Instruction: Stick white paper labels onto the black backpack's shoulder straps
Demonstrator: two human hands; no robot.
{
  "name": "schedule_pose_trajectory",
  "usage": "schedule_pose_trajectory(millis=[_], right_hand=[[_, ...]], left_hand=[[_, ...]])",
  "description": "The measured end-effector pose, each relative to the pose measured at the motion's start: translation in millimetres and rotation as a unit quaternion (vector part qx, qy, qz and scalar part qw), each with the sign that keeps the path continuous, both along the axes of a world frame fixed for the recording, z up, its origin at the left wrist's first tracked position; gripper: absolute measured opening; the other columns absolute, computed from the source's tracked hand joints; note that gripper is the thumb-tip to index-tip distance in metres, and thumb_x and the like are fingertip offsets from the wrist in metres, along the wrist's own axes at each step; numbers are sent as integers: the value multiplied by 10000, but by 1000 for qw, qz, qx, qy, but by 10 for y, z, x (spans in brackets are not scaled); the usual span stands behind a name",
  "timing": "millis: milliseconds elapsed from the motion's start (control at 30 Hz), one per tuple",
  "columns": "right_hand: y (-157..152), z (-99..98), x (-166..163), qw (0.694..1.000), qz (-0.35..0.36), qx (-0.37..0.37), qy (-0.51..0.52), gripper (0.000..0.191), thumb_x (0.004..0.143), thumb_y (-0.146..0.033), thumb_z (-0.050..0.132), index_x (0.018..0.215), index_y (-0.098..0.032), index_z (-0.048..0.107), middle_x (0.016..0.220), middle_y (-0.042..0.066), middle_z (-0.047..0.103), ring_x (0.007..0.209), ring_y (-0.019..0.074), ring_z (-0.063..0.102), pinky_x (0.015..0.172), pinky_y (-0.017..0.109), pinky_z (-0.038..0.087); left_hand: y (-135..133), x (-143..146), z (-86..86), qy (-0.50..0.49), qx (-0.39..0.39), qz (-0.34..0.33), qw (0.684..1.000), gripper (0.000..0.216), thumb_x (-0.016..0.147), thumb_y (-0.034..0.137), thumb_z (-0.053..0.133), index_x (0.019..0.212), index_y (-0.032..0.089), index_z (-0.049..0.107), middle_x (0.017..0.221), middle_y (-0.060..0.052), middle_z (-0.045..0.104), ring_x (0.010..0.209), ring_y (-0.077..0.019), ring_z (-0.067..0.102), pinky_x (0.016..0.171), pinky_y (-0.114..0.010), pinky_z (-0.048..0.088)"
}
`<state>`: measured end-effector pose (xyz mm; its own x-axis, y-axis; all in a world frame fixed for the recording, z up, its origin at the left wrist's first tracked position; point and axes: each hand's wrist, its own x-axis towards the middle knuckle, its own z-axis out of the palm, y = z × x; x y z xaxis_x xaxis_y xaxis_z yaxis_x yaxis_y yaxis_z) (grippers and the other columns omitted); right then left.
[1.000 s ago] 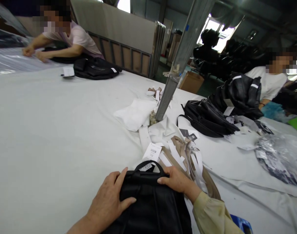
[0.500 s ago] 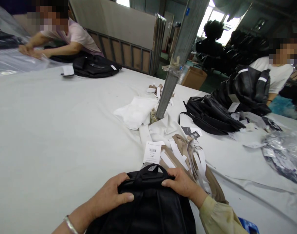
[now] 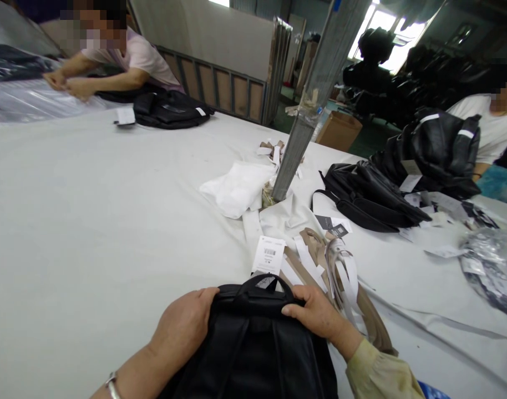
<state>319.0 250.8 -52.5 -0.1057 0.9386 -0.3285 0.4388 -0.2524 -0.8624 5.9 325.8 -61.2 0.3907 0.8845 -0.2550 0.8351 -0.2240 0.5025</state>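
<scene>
A black backpack (image 3: 257, 349) lies back side up on the white table (image 3: 91, 221) right in front of me, its top handle pointing away. My left hand (image 3: 182, 327) grips its upper left corner, fingers curled over the edge. My right hand (image 3: 315, 313) clasps the upper right corner near the handle. A white barcode tag (image 3: 269, 255) lies just beyond the handle, beside a heap of beige and white paper strips (image 3: 332, 271).
A slanted metal post (image 3: 307, 105) rises from the table's middle, with white cloth (image 3: 237, 188) at its foot. Black bags (image 3: 365, 194) lie at right near a seated person (image 3: 495, 127). Another person (image 3: 116, 61) works at far left by a black bag (image 3: 170, 111). Plastic wrap (image 3: 490, 266) lies far right.
The view has shifted slightly. My left thumb has drawn back from the backpack's face so the hand sits more on its corner; both hands keep their hold.
</scene>
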Motion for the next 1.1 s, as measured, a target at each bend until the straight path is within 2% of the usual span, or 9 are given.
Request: schedule_pose_trajectory(millis=[67, 167, 267, 367, 500, 700, 867, 967, 1100], right_hand=[[-11, -22, 19, 1000, -12, -1, -1, 245, 754, -348, 698, 627, -178, 577, 625, -29, 529, 649, 133, 465, 590, 242, 353], [-17, -76, 41, 998, -36, -25, 35, 198, 742, -325, 694, 659, -175, 596, 632, -29, 543, 647, 130, 470, 586, 236, 362], [-8, -135, 44, 996, -44, -44, 61, 181, 733, -321, 703, 687, -170, 615, 650, -25, 557, 653, 130, 480, 586, 233, 364], [-1, -185, 44, 996, -43, -46, 68, 186, 730, -330, 711, 695, -168, 625, 661, -21, 561, 664, 133, 484, 586, 232, 362], [-12, -225, 54, 995, -49, -47, 73, 198, 724, -330, 710, 672, -167, 610, 631, -31, 538, 634, 122, 461, 575, 232, 348], [-15, -226, 59, 995, -57, -33, 78, 254, 708, -329, 717, 610, -166, 548, 588, -47, 476, 595, 100, 402, 565, 231, 322], [-5, -203, 46, 995, -61, -32, 77, 274, 705, -343, 714, 603, -170, 527, 578, -47, 451, 585, 99, 389, 547, 233, 317], [-7, -182, 34, 994, -62, -26, 81, 295, 710, -354, 718, 592, -172, 518, 573, -46, 439, 579, 99, 386, 537, 230, 320], [-21, -161, 61, 994, -54, -26, 93, 290, 718, -379, 736, 620, -168, 564, 583, -41, 475, 588, 105, 418, 548, 228, 350]], left_hand=[[-28, 6, -29, -87, -58, 95, 990, 299, 874, 361, 422, 1015, 232, 652, 927, -71, 740, 896, -288, 681, 834, -399, 499], [-26, 4, -110, -237, -179, 220, 929, 317, 837, 494, 536, 1000, 230, 603, 749, 1, 699, 725, -234, 656, 686, -324, 505], [7, 44, -201, -308, -231, 252, 888, 364, 837, 554, 570, 1002, 230, 577, 664, 49, 628, 624, -188, 583, 589, -279, 456], [75, 105, -235, -274, -225, 217, 909, 351, 858, 574, 556, 887, 224, 573, 643, 52, 601, 621, -175, 556, 594, -276, 430], [130, 116, -235, -179, -108, 157, 965, 304, 865, 537, 560, 822, 236, 551, 597, 46, 579, 594, -191, 555, 616, -314, 433], [-27, -52, -413, -278, 91, 26, 956, 183, 953, 303, 462, 1004, 242, 627, 1057, -45, 678, 996, -210, 637, 954, -332, 492], [-178, -207, -432, -278, 76, -64, 956, 319, 952, 185, 372, 1120, 246, 637, 1153, -62, 676, 1083, -202, 636, 1006, -310, 494], [-208, -206, -231, -238, 36, -86, 967, 310, 925, 220, 422, 1162, 246, 621, 1233, -85, 638, 1143, -236, 604, 1043, -344, 473], [-144, -66, 33, -161, -49, -131, 977, 203, 878, 297, 543, 1022, 264, 682, 1079, -74, 678, 1005, -265, 638, 905, -353, 534]])
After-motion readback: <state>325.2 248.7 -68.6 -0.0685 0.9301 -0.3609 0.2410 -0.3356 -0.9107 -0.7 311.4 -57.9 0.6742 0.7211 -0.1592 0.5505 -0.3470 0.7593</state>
